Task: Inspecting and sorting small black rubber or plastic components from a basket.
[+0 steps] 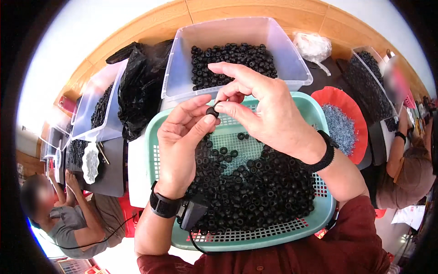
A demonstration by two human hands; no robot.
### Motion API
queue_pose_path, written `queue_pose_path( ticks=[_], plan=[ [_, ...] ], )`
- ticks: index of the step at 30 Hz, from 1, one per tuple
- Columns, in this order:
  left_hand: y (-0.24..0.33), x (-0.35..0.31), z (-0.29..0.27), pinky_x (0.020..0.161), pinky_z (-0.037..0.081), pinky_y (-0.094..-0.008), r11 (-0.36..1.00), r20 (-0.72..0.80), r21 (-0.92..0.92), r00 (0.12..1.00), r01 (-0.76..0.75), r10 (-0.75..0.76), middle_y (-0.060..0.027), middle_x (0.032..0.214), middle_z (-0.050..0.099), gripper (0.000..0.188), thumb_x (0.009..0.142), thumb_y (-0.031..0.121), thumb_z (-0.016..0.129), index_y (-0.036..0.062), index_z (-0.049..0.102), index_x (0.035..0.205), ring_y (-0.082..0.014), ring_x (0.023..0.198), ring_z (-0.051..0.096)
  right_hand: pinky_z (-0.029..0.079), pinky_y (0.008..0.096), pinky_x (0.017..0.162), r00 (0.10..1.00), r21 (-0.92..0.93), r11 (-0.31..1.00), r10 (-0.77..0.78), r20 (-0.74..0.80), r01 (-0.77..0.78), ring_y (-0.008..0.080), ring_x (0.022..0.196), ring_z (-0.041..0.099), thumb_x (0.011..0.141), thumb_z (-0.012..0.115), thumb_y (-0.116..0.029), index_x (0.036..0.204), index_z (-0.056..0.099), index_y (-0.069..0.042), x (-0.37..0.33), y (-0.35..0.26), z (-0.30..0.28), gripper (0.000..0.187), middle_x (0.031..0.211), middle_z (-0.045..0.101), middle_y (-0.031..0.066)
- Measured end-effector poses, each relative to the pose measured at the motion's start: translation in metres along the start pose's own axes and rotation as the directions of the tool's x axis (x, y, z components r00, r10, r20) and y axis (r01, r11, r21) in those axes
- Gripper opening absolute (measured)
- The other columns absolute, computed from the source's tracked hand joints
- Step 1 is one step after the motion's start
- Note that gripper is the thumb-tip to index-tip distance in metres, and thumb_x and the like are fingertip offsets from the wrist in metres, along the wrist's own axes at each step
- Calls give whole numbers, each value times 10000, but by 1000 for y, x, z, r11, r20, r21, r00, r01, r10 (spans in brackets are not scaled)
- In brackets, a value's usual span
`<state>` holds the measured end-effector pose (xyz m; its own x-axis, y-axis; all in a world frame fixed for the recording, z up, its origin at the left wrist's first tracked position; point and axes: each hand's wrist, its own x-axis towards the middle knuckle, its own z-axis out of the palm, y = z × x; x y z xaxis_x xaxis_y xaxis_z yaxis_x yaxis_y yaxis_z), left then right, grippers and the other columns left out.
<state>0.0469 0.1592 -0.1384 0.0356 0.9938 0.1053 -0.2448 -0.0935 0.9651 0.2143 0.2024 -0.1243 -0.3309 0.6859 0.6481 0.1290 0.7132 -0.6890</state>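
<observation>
Above the basket, my left hand point(179, 137) pinches a small black round part point(211, 111) between thumb and fingers. My right hand point(278, 116) meets it from the other side, its thumb and a bent finger closed at the part's upper edge while the index finger stretches out. Whatever else sits between the right fingertips is too small to make out. Below both hands lies a green plastic basket point(159, 119) with lattice walls. Many loose black ring-like parts point(255, 192) with holes in their middles are heaped in its near half.
Behind the basket stands a clear bin point(292, 68) with more black parts. A black plastic bag point(142, 91) and another bin point(119, 75) are at left. To the right, a red dish point(362, 121) holds small bluish pieces. Other people sit at both sides.
</observation>
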Motion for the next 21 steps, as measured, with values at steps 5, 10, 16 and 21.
queue_pose_path(
  ticks=[5, 10, 16, 21],
  plan=[
    [-1, -3, 0, 801, 474, -243, 997, -25, 52, 998, -50, 52, -54, 1007, 628, 286, 843, -13, 599, 3, 579, 1128, -115, 871, 600, 529, 326, 635, 1000, -14, 999, 29, -1, -29, 291, 735, 658, 762, 632, -13, 1095, 539, -13, -3, -5, 7, 346, 817, 653, 157],
    [-10, 1, 0, 833, 474, -266, 992, -23, -125, 999, 27, -30, -60, 999, 625, 231, 864, 0, 573, -1, 583, 1095, -132, 886, 599, 499, 353, 599, 978, -208, 958, -207, -33, 196, 276, 678, 611, 751, 616, -60, 933, 583, -18, -9, 7, 8, 190, 718, 611, 113],
    [-5, -4, -14, 884, 458, -290, 970, -46, -222, 992, 103, -116, -87, 1066, 599, 223, 877, 22, 523, -2, 551, 1097, -158, 971, 581, 473, 347, 664, 932, -326, 883, -363, -18, 338, 240, 737, 568, 730, 618, -65, 1151, 516, 32, -13, -2, 25, 443, 808, 603, 89],
    [-8, -5, -6, 895, 454, -301, 963, -7, -213, 985, 167, -173, -79, 1148, 559, 311, 923, 115, 479, 3, 473, 1212, -167, 1050, 558, 445, 335, 712, 902, -490, 779, -431, 36, 391, 223, 731, 510, 764, 560, -141, 1260, 428, 67, -17, 1, 21, 553, 764, 516, 67]
  ],
)
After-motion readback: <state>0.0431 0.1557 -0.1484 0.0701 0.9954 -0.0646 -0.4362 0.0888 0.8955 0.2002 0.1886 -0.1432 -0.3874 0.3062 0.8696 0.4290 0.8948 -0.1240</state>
